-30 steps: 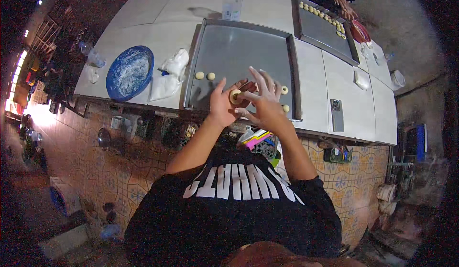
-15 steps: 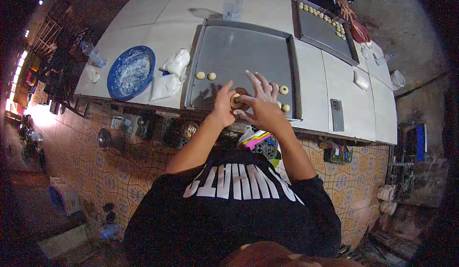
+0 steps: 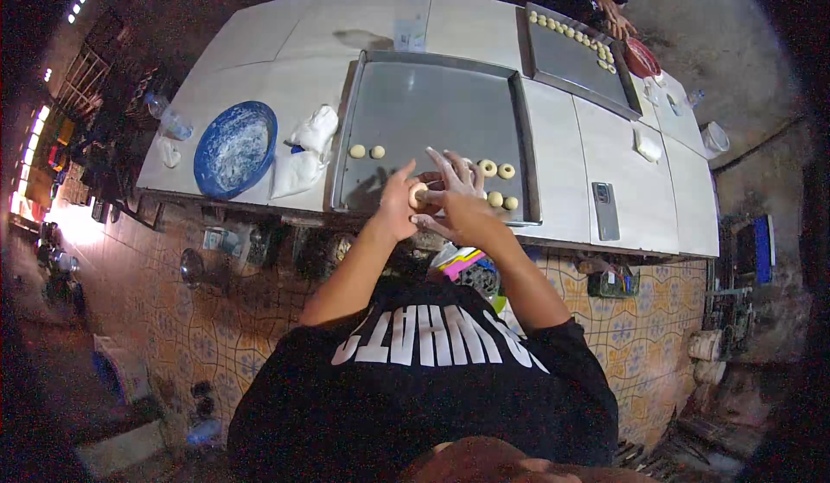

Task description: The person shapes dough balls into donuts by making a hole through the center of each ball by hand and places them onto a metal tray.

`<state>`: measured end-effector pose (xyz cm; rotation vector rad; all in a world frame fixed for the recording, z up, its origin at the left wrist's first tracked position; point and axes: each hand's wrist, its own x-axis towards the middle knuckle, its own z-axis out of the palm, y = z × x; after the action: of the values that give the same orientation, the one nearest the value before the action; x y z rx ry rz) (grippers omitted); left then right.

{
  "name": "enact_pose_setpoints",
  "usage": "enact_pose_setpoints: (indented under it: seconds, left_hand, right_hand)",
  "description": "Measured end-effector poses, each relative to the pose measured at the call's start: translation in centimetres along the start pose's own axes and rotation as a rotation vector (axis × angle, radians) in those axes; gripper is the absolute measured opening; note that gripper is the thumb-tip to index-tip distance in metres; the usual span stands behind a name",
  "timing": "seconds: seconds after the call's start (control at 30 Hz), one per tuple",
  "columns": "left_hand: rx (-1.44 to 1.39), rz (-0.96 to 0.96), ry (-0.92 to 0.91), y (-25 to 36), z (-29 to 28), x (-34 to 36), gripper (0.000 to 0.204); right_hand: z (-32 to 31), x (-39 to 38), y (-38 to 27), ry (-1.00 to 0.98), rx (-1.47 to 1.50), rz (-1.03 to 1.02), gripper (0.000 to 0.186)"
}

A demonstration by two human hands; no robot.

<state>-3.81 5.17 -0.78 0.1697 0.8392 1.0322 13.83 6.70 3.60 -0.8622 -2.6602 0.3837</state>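
Observation:
A small pale dough ring point(image 3: 418, 195) is held in my left hand point(image 3: 398, 206), whose fingers curl round its far side and partly hide it. From the right, my right hand point(image 3: 462, 202) reaches over with floury, spread fingers, and one finger presses at the ring's middle. Both hands are above the near edge of a large metal baking tray point(image 3: 437, 72). Two dough balls point(image 3: 367, 152) sit on the tray's left side. At its right, beside my right hand, are several more dough pieces point(image 3: 501, 199), at least one with a hole point(image 3: 488, 168).
Left of the tray stand a blue basin point(image 3: 235, 150) dusted with flour and white plastic bags point(image 3: 303, 159). A clear bottle point(image 3: 411, 12) stands behind it. At right lie a phone point(image 3: 607, 211) and a second tray point(image 3: 575, 68), near a co-worker's hand point(image 3: 618, 25) and a red basket point(image 3: 641, 57).
My hands have shifted slightly left and the dough ring has turned in my left hand. The whole view has tilted a little, so the table sits lower. The co-worker's hand has moved back from the basket.

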Motion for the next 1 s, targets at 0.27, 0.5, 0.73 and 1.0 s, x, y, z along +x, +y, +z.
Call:
enact_pose_setpoints:
  seconds: [0.27, 0.5, 0.73, 1.0]
  left_hand:
    - [-0.116, -0.002, -0.055, -0.1, 0.7, -0.1, 0.061]
    - [-0.095, 0.042, 0.069, -1.0, 0.2, 1.4, 0.053]
    - [-0.101, -0.01, -0.021, -0.2, 0.3, 1.0, 0.056]
    - [-0.034, -0.046, -0.091, -0.2, -1.0, 2.1, 0.063]
  right_hand:
    - [-0.3, -0.6, -0.1, 0.043, -0.013, 0.017, 0.042]
    - [-1.1, -0.4, -0.3, 0.024, -0.09, 0.033, 0.041]
    - [-1.2, 0.3, -0.4, 0.045, -0.075, 0.04, 0.04]
    - [-0.1, 0.2, 0.0, 0.101, -0.113, 0.056, 0.046]
